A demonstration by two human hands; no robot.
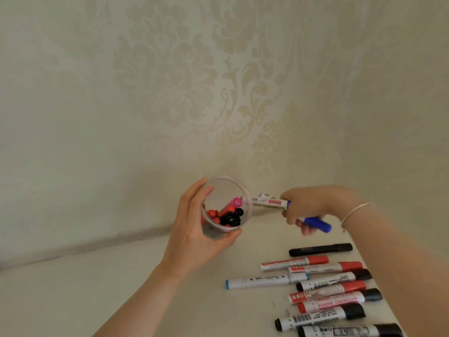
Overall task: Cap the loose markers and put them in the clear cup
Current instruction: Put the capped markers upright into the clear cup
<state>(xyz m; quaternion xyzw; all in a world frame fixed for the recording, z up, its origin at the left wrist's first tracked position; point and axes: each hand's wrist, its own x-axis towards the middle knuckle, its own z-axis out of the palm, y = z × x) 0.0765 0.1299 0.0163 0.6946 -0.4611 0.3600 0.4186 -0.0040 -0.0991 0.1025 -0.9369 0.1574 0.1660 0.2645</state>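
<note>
My left hand (194,229) grips the clear cup (224,188), lifted off the table and tilted with its mouth toward me. Several capped markers with red, black and pink caps (227,214) stand inside it. My right hand (313,205) is shut on a white marker with a blue cap (317,223). Its other end (266,202) points left and reaches the cup's right rim. Several more markers (332,288) lie in a row on the table at the lower right, with red and black caps, and one with a light blue end (257,280).
The pale table (121,288) meets a wall with cream floral wallpaper (218,93) just behind the cup. A silver bracelet (357,210) sits on my right wrist. The table's right edge runs beside the row of markers.
</note>
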